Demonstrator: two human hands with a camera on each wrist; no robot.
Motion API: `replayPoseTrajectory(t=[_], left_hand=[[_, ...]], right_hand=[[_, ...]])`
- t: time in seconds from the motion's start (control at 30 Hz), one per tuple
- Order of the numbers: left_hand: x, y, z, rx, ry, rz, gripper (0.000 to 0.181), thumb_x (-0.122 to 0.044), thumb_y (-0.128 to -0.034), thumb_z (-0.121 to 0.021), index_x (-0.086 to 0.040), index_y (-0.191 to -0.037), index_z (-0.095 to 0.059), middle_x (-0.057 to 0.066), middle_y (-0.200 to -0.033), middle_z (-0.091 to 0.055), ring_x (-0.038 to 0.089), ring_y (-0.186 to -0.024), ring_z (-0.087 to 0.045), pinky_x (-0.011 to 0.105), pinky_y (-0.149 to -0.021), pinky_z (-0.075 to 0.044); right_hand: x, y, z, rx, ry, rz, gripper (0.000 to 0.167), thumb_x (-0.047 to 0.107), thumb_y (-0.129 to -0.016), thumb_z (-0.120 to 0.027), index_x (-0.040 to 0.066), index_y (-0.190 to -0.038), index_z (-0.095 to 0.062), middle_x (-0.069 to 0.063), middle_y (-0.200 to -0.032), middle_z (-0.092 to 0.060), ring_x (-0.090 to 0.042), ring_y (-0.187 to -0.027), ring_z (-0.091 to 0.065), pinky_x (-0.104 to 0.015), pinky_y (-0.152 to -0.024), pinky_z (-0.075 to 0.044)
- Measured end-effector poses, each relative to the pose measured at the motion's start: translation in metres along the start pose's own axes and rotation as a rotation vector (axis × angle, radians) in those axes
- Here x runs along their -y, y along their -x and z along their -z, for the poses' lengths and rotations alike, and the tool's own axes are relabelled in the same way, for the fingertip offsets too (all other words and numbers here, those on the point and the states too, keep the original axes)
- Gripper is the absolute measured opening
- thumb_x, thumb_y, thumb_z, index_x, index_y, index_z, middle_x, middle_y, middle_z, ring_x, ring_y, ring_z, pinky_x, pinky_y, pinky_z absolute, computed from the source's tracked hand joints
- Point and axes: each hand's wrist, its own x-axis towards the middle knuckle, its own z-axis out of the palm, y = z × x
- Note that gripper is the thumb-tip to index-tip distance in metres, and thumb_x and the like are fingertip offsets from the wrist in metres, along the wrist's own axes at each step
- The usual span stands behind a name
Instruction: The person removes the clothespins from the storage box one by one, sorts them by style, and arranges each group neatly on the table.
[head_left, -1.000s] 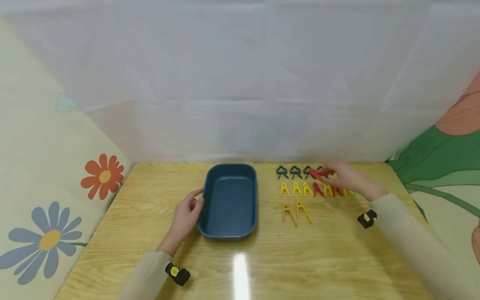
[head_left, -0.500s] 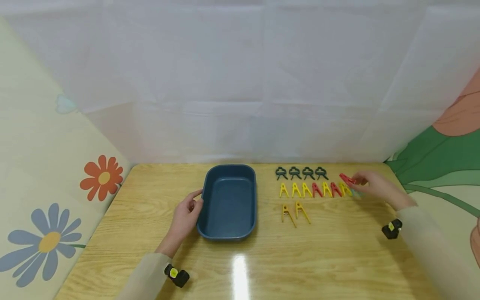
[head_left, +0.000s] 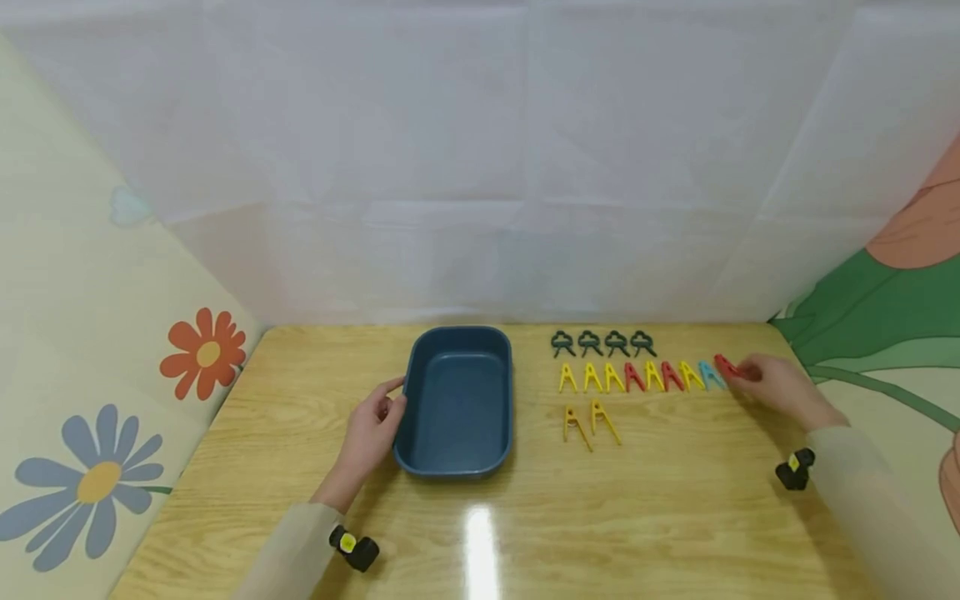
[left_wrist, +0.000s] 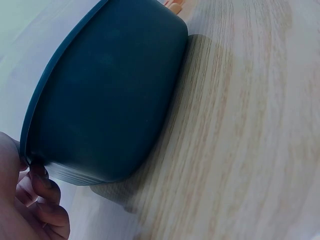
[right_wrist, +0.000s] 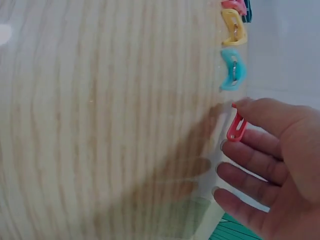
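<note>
My left hand (head_left: 373,422) grips the left rim of a dark blue basin (head_left: 400,454). In the left wrist view its thumb lies at the rim, with curled fingers (left_wrist: 47,210) beneath. At the right end of a clothespin row, my right hand (head_left: 787,388) pinches a red clothespin (head_left: 725,365) between thumb and index finger. The other fingers are spread in the right wrist view. Just left of it lies a light blue clothespin (head_left: 711,375), then a yellow clothespin (head_left: 690,375). Yellow and red ones continue the row leftward.
Several dark green clips (head_left: 589,342) form a row behind. Two longer yellow clothespins (head_left: 604,422) lie in front. The wooden table (head_left: 630,517) ends at a white-covered wall (head_left: 480,208) at the back, with floral panels on both sides.
My right hand has carried the red clothespin rightward from over the dark green clips to the row's right end, beside the light blue one. My left hand and the basin stay put.
</note>
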Motion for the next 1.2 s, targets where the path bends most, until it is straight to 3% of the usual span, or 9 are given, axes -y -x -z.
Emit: replayPoseTrajectory(t=[0.3, 0.73, 1.03, 1.2], left_hand=[[-0.003, 0.001, 0.000, -0.004, 0.016, 0.003, 0.034, -0.010, -0.1061, -0.058, 0.002, -0.138, -0.063, 0.002, -0.070, -0.050, 0.007, -0.057, -0.043, 0.024, -0.056, -0.037], [-0.001, 0.002, 0.001, 0.006, 0.007, 0.016, 0.035, -0.012, -0.1070, -0.057, 0.002, -0.139, -0.062, 0.001, -0.070, -0.049, 0.009, -0.059, -0.043, 0.024, -0.057, -0.037], [-0.004, 0.003, 0.009, 0.013, 0.001, 0.048, 0.037, -0.016, -0.1101, -0.048, 0.001, -0.140, -0.060, 0.005, -0.073, -0.056, 0.010, -0.062, -0.050, 0.026, -0.059, -0.042], [-0.003, 0.000, 0.018, 0.023, -0.025, 0.016, 0.037, -0.016, -0.1103, -0.049, 0.002, -0.140, -0.059, 0.009, -0.076, -0.061, 0.009, -0.059, -0.050, 0.025, -0.056, -0.043]], right_hand=[[-0.002, 0.002, -0.002, 0.018, 0.004, -0.055, 0.036, 0.021, -0.099, -0.067, -0.015, -0.108, -0.064, -0.028, -0.099, -0.069, -0.042, -0.092, -0.066, -0.057, -0.082, -0.053], [0.000, 0.006, -0.004, 0.015, 0.012, -0.073, 0.039, 0.023, -0.100, -0.067, -0.015, -0.109, -0.065, -0.029, -0.101, -0.070, -0.043, -0.092, -0.067, -0.057, -0.081, -0.052], [-0.002, 0.011, -0.004, 0.014, -0.015, -0.065, 0.046, 0.029, -0.105, -0.062, -0.016, -0.115, -0.064, -0.031, -0.106, -0.069, -0.045, -0.096, -0.066, -0.058, -0.081, -0.053], [-0.005, 0.019, 0.001, -0.028, -0.010, -0.049, 0.048, 0.030, -0.109, -0.052, -0.016, -0.118, -0.063, -0.032, -0.107, -0.068, -0.042, -0.092, -0.066, -0.057, -0.078, -0.053]])
